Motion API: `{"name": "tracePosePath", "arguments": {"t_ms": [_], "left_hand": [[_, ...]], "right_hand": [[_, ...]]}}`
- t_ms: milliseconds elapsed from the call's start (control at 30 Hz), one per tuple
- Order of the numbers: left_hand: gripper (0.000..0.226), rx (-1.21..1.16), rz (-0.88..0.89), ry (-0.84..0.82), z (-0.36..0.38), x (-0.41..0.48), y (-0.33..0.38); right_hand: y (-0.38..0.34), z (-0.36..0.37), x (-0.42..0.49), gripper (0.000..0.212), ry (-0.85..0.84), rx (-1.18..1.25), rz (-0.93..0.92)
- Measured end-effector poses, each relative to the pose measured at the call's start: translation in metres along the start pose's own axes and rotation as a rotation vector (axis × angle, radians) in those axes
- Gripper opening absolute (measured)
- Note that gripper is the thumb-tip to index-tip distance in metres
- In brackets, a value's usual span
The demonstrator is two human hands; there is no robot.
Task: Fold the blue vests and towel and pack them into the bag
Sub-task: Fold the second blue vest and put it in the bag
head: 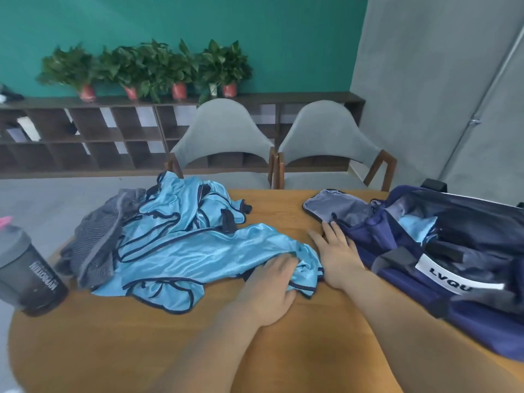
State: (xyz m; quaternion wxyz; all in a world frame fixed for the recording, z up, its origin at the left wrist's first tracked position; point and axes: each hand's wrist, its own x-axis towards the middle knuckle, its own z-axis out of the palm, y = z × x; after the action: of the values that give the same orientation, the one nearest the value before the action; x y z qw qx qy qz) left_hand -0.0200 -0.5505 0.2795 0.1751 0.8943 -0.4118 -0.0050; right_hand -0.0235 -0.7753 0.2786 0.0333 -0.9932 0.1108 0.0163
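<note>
A heap of light blue vests (181, 239) with dark trim lies on the wooden table (119, 344), left of centre. A grey striped towel (99, 236) is bunched at the heap's left side. My left hand (269, 285) grips the near right corner of the nearest vest, fingers curled into the fabric. My right hand (334, 256) lies flat on the table, fingers straight, between the vests and the navy bag (442, 265). The bag stands open at the right, its flap laid back, with a piece of light blue fabric (416, 225) inside.
A dark shaker bottle (28, 273) stands at the table's left edge. Two grey chairs (224, 137) face the far side of the table. A low shelf with potted plants (147, 69) runs along the green wall behind.
</note>
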Motion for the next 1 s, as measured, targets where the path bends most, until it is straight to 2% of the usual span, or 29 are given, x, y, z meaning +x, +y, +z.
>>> {"name": "tracePosePath", "arguments": {"t_ms": [200,267,367,433,533,667,767,833,900,933,1000], "left_hand": [[0.072,-0.029,-0.002,0.067,0.002,0.005,-0.003],[0.072,-0.026,-0.008,0.072,0.003,0.004,-0.004],[0.068,-0.018,-0.02,0.107,0.001,0.001,-0.004],[0.067,-0.006,-0.027,0.138,-0.001,-0.003,-0.002],[0.069,0.01,0.002,0.163,-0.003,-0.017,0.002],[0.059,-0.06,0.102,0.175,-0.006,-0.046,0.003],[0.052,-0.04,0.179,0.253,-0.007,-0.068,-0.005],[0.051,0.024,0.198,0.326,-0.013,-0.08,-0.014],[0.052,0.088,0.107,0.359,-0.023,-0.089,-0.023],[0.055,0.123,0.024,0.346,-0.027,-0.094,-0.028],[0.067,0.187,-0.13,0.216,-0.033,-0.104,-0.037]], "right_hand": [[0.018,-0.006,0.031,0.074,-0.07,0.061,0.071],[0.017,-0.004,0.032,0.076,-0.03,0.08,0.052],[0.008,0.007,0.018,0.083,0.174,0.159,-0.078],[-0.002,0.015,0.003,0.074,0.279,0.291,-0.187],[-0.015,0.021,-0.017,0.051,0.279,0.34,-0.301],[-0.019,0.023,-0.047,0.038,0.346,0.232,-0.458],[-0.022,0.022,-0.064,0.031,0.339,0.207,-0.547],[-0.024,0.02,-0.068,0.032,0.307,0.288,-0.496],[-0.028,0.017,-0.067,0.042,0.284,0.461,-0.306],[-0.031,0.015,-0.067,0.044,0.29,0.588,-0.192],[-0.042,0.005,-0.07,0.047,0.307,0.877,0.008]]}}
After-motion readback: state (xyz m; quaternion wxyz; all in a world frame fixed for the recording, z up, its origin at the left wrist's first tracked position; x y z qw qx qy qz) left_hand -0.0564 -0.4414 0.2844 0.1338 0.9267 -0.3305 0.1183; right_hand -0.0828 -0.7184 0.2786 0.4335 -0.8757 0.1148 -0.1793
